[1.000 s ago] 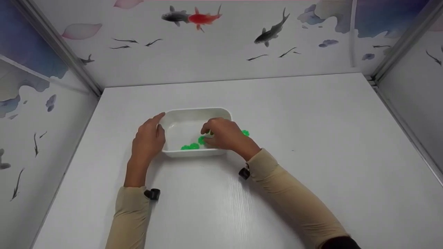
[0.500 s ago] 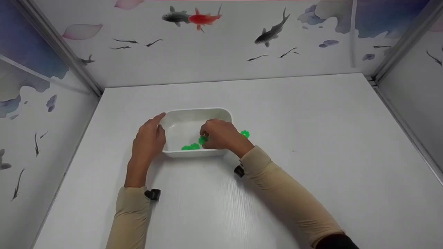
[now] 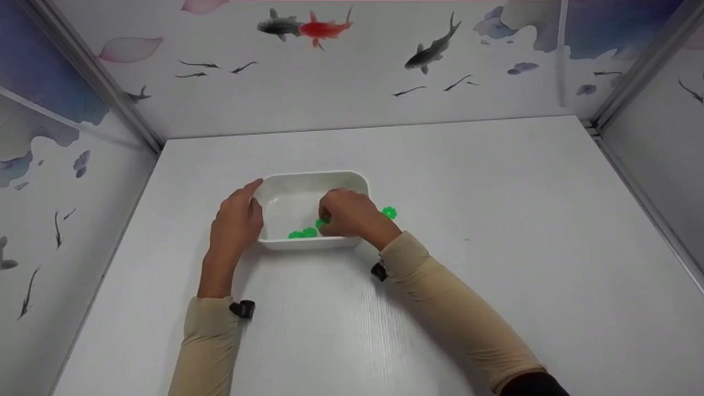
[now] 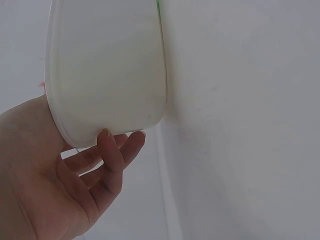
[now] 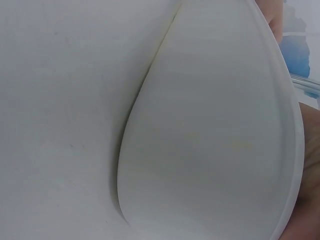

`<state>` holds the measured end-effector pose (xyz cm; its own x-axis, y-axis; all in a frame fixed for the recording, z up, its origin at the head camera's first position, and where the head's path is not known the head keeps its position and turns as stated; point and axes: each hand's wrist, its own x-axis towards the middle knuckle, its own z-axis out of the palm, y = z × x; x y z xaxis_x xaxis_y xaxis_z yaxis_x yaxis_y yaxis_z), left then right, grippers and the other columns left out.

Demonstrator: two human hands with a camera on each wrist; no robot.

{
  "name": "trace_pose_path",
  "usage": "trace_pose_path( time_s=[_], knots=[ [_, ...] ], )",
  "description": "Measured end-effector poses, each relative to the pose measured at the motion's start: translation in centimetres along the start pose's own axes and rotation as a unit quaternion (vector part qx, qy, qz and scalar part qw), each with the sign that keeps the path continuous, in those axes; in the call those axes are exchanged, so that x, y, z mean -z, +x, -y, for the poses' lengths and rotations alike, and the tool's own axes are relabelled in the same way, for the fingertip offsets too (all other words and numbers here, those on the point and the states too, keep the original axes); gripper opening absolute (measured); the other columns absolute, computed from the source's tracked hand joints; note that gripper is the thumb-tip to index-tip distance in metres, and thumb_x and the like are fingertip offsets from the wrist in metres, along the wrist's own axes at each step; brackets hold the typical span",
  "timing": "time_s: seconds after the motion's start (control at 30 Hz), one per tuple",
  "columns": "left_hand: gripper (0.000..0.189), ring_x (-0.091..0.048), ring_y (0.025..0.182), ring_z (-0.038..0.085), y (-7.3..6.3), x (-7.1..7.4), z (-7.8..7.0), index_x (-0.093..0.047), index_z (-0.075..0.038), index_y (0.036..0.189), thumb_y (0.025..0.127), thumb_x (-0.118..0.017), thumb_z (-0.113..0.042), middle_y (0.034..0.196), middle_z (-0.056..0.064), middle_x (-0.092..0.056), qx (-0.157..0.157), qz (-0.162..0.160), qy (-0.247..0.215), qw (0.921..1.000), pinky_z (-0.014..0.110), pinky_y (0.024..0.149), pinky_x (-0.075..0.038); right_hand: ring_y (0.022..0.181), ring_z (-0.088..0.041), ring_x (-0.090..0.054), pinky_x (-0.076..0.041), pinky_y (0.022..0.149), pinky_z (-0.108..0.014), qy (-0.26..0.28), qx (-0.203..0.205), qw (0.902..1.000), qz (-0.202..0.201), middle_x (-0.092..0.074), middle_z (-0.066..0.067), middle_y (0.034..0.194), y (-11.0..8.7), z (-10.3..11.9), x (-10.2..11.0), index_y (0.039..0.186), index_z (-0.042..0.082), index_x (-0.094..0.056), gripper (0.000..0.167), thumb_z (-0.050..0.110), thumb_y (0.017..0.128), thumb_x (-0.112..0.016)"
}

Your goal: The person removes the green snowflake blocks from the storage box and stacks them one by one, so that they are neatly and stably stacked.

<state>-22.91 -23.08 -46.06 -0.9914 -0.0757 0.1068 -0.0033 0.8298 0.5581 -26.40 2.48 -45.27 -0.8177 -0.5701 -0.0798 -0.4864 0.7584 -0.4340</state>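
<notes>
Nearest, the right sleeve (image 3: 456, 302), creased tan cloth, has slid slightly leftward since a second ago, its small black wrist camera (image 3: 379, 271) going along. Past that, the right hand (image 3: 352, 214) is down in the tray (image 3: 308, 243), fingers and thumb, spread apart earlier, now drawn together by a green piece (image 3: 320, 224) (whether they pinch it, I can't tell; the tips are hidden). The left hand (image 3: 236, 220) stays put, fingers loosely bent against the tray's end. Smooth, white and round-cornered, that tray; two more green pieces (image 3: 309, 232), scalloped like little flowers, lie inside along the near wall, while an outside piece (image 3: 389, 213) sits just right of it on the faintly grained white table (image 3: 467, 181). Beyond rises a wall panel (image 3: 357, 99) printed with fish.
</notes>
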Motion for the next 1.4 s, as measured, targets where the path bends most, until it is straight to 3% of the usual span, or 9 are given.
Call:
trace_pose_path(
  time_s=[0.27, 0.53, 0.7, 0.83, 1.03, 1.23, 1.4],
  knots=[
    [0.05, -0.06, 0.145, 0.037, 0.0, -0.1, 0.1, -0.051, -0.017, 0.162, 0.113, -0.044, -0.013, 0.154, 0.016, -0.063, -0.009, -0.005, 0.005, 0.9999, 0.059, 0.111, -0.054, 0.09, -0.017, -0.058, -0.052, 0.078, -0.038, -0.006, -0.004, 0.9999, -0.011, -0.073, -0.001, 0.101, 0.0, -0.1, -0.1, 0.104, 0.01, -0.078, 0.016, 0.022, 0.093, -0.078],
    [0.05, -0.061, 0.144, 0.036, 0.0, -0.1, 0.0, -0.051, -0.017, 0.162, 0.113, -0.045, -0.014, 0.153, 0.015, -0.064, -0.012, -0.007, 0.008, 0.9999, 0.058, 0.11, -0.054, 0.099, -0.02, -0.065, -0.058, 0.094, -0.04, 0.03, 0.004, 0.999, -0.034, -0.076, -0.005, 0.111, -0.2, -0.3, 0.1, 0.118, 0.007, -0.077, 0.027, 0.024, 0.096, -0.076],
    [0.05, -0.061, 0.144, 0.036, 0.0, 0.0, 0.0, -0.05, -0.017, 0.163, 0.113, -0.045, -0.014, 0.153, 0.015, -0.064, -0.01, -0.003, 0.008, 0.9999, 0.058, 0.11, -0.054, 0.1, -0.018, -0.07, -0.06, 0.094, -0.037, 0.074, 0.029, 0.9954, -0.054, -0.078, -0.006, 0.112, -0.4, -0.6, 0.4, 0.124, 0.006, -0.078, 0.031, 0.023, 0.098, -0.079],
    [0.05, -0.061, 0.143, 0.036, 0.0, 0.0, -0.1, -0.05, -0.017, 0.162, 0.113, -0.045, -0.013, 0.153, 0.016, -0.064, -0.007, -0.001, 0.007, 0.9999, 0.059, 0.11, -0.054, 0.1, -0.02, -0.075, -0.062, 0.093, -0.036, 0.119, 0.078, 0.9872, -0.072, -0.078, -0.008, 0.112, -0.6, -1.2, 0.7, 0.124, 0.004, -0.077, 0.031, 0.022, 0.099, -0.079],
    [0.05, -0.061, 0.144, 0.036, 0.0, 0.0, 0.0, -0.05, -0.018, 0.163, 0.113, -0.044, -0.014, 0.154, 0.015, -0.064, -0.003, 0.003, 0.005, 1.0, 0.059, 0.111, -0.054, 0.098, -0.025, -0.076, -0.064, 0.091, -0.042, 0.169, 0.151, 0.9668, -0.117, -0.076, -0.009, 0.11, -1.3, -2.4, 1.0, 0.123, 0.002, -0.077, 0.03, 0.019, 0.097, -0.079],
    [0.05, -0.06, 0.144, 0.038, 0.0, 0.0, 0.2, -0.05, -0.017, 0.163, 0.113, -0.043, -0.013, 0.154, 0.017, -0.063, -0.012, -0.001, 0.007, 0.9999, 0.06, 0.106, -0.056, 0.097, -0.018, -0.073, -0.063, 0.09, -0.039, 0.185, 0.188, 0.9536, -0.144, -0.075, -0.006, 0.111, -2.2, -3.4, 0.8, 0.123, 0.006, -0.078, 0.028, 0.018, 0.098, -0.077],
    [0.05, -0.059, 0.146, 0.038, -0.1, -0.1, 0.2, -0.051, -0.016, 0.162, 0.113, -0.043, -0.013, 0.156, 0.018, -0.062, -0.015, -0.007, 0.01, 0.9998, 0.06, 0.106, -0.056, 0.096, -0.019, -0.072, -0.063, 0.087, -0.049, 0.198, 0.208, 0.9456, -0.154, -0.074, -0.007, 0.111, -3.2, -3.9, 0.8, 0.123, 0.006, -0.078, 0.028, 0.016, 0.098, -0.078]
  ],
)
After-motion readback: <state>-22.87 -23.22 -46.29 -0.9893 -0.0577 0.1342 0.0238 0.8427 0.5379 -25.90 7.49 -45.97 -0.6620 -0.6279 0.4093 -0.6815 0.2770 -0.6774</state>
